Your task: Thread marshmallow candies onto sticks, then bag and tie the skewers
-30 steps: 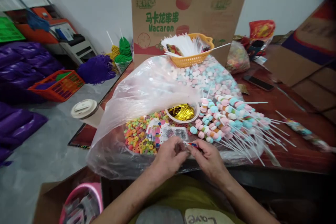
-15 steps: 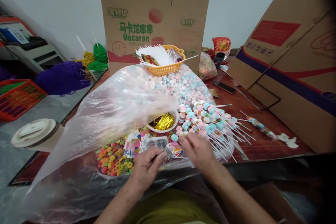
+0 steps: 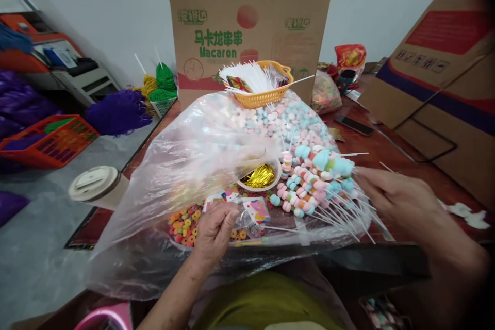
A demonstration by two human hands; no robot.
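1. So the hands are well apart. The left hand (image 3: 214, 229) sits near, left of the middle, forearm rising from the near edge, thumb and fingertips pinched together at the clear bag (image 3: 243, 220).
2. The right hand (image 3: 402, 203) is way over on the right, its forearm coming in from the near right corner. It's stretched out with the fingers aimed left, knuckles up, and a bit blurry.
3. Those right fingers look closed on the stick end of the marshmallow skewer (image 3: 328, 160). The exact grip is hard to make out.
4. That skewer lies slanted over the far side of the skewer pile (image 3: 305, 188), right of the middle: chunky pale blue puffs with a yellow-green bit between them, kinda smeared by blur.
5. The rest of the pile is pink, blue and white pieces with amber-ish bits between, white sticks fanning out toward the near right.
6. The clear bag is thin, crinkly and see-through, right beside a spotty printed packet (image 3: 257, 210) in white, pink, orange and blue. Can't tell what's inside the bag.
7. Just left of the pile there's a white bowl (image 3: 278, 178) of shiny gold strips (image 3: 263, 176), and colourful candy rings (image 3: 184, 229) lie near left of that.
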